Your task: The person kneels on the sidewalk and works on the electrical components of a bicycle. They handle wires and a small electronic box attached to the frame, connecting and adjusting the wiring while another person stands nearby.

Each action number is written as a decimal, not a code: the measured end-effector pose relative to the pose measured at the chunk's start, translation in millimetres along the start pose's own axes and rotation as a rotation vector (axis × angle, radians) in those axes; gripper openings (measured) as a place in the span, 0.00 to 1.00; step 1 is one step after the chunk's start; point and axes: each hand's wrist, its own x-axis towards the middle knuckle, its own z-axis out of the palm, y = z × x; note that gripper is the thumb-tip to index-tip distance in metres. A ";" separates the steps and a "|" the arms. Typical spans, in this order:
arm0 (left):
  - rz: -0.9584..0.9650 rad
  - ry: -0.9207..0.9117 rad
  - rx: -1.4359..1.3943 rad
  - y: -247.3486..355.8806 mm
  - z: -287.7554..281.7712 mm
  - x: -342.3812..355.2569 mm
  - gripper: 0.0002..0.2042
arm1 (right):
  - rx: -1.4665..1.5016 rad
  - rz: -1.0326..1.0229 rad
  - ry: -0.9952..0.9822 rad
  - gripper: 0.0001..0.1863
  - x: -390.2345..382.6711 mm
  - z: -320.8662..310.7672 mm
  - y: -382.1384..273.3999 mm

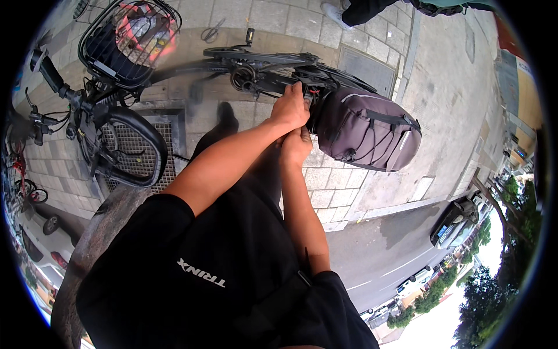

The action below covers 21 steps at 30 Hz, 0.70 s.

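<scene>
A black bicycle [267, 64] stands on the pavement with a purple-grey bag [369, 131] over its rear part, strung with black cord and straps. My left hand [290, 107] reaches to the dark fittings at the bag's near end, its fingers closed by a small red part [314, 91]. My right hand [295, 145] is just below it, fingers curled up against the bag's dark edge. What either hand grips is hidden behind the fingers.
A wire basket [93, 46] holds a pink-edged bag. A drain grate [122, 180] lies under the front wheel [161, 160]. A person's leg [369, 11] is at the top. Parked cars [456, 224] line the road at right; a stone ledge [87, 267] runs at lower left.
</scene>
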 end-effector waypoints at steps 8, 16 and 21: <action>0.142 0.078 0.071 5.1 -12.8 -11.4 0.26 | -0.358 -0.195 -0.095 0.22 2.4 -24.4 5.0; 0.374 0.274 0.428 -2.0 14.6 -17.9 0.19 | -0.444 -0.085 -0.201 0.20 -6.4 -62.3 -0.6; 0.326 0.285 0.528 5.8 28.5 -20.1 0.21 | -0.503 -0.135 -0.241 0.17 -12.1 -80.6 -6.1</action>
